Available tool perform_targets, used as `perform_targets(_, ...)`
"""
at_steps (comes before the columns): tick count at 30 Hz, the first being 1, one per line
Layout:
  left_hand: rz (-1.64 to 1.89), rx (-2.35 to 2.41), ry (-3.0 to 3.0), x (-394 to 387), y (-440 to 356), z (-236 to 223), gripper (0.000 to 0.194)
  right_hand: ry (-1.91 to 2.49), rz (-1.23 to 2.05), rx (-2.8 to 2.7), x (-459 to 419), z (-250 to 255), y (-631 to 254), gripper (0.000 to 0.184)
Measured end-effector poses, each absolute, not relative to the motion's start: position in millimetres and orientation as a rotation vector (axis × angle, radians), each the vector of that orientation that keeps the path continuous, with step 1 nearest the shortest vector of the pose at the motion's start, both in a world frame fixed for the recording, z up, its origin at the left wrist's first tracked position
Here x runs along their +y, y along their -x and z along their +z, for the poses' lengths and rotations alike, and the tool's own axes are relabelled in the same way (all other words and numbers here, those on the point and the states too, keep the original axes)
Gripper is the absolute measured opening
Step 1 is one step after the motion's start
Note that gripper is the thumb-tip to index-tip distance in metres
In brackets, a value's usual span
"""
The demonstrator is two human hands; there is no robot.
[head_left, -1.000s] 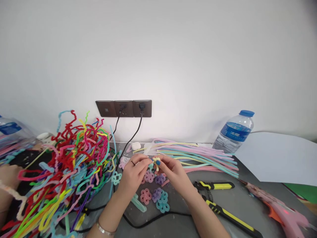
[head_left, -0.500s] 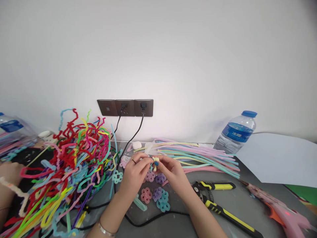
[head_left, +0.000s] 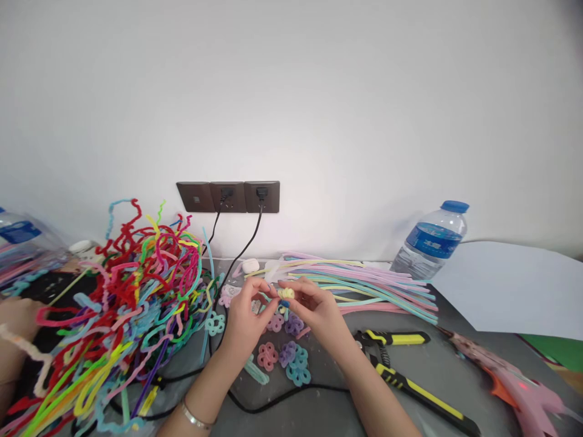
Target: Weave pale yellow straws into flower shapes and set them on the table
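Note:
Pale yellow fuzzy loops, a small pipe-cleaner flower (head_left: 286, 293), are held up between my two hands over the grey table. My right hand (head_left: 315, 303) pinches it with thumb and fingertips, a dark blue thumbnail showing against its lower edge. From the other side, my left hand (head_left: 248, 312) closes thumb and forefinger at the flower's left edge; the exact contact is partly hidden. Finished pipe-cleaner flowers lie just below: a pink one (head_left: 268, 356), a purple one (head_left: 288, 354), a blue one (head_left: 297, 365) and a mint one (head_left: 215, 324).
A tangled heap of coloured pipe cleaners (head_left: 150, 291) fills the left. Straight pastel pipe cleaners (head_left: 364, 282) lie behind my hands. To the right are wire strippers (head_left: 419, 388), a pink glue gun (head_left: 514, 379) and a water bottle (head_left: 430, 240). Another person's hand (head_left: 20, 321) is far left.
The yellow flower has turned from facing the camera to a more sideways, flatter angle. My left fingers have shifted and spread slightly. The view has moved a little.

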State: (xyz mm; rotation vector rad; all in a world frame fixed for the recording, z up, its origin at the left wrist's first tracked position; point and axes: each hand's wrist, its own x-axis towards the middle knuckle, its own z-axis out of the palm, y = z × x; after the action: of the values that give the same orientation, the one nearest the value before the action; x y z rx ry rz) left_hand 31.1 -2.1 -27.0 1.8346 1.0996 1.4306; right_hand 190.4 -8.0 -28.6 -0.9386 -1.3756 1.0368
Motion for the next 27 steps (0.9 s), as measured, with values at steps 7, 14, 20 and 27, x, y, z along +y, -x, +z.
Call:
perform_targets(7, 1.440, 1.131, -1.768, -2.7, -29.7, -29.9, 0.018, 0.953, 1.053, -1.299, -11.3, -24.6, -192.2, 0.028)
perform_targets(14, 1.424, 1.181, -1.810, -4.5, -29.1, -30.2, 0.015, 0.964, 0.997, -1.235, -9.7, -23.3, -194.2, 0.020)
perform_targets(20, 1.455, 1.101, -1.840, -3.9, -30.0, -28.4, 0.019, 0.912, 1.025, -1.271, -7.5, -25.2, -195.4, 0.017)
perform_targets(27, 1.488, 1.145, -1.937, -6.3, -31.1, -30.9, 0.025, 0.898, 1.160, -1.267, -4.7, -26.6, -198.5, 0.019)
